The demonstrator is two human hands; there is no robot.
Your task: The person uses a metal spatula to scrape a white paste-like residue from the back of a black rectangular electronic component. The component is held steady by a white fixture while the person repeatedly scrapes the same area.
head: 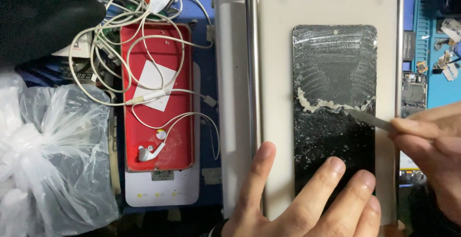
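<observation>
A black phone screen panel lies flat on a white heating plate, smeared with whitish glue residue; a ridge of scraped glue runs across its middle. My left hand presses fingertips on the panel's lower end and on the plate beside it. My right hand comes in from the right, pinching a thin flat scraper blade whose tip touches the glue ridge near the panel's right edge.
A red tray left of the plate holds tangled white earphones and a white paper square. A crumpled clear plastic bag fills the lower left. Blue mat with small phone parts sits at right. A metal rod runs along the plate.
</observation>
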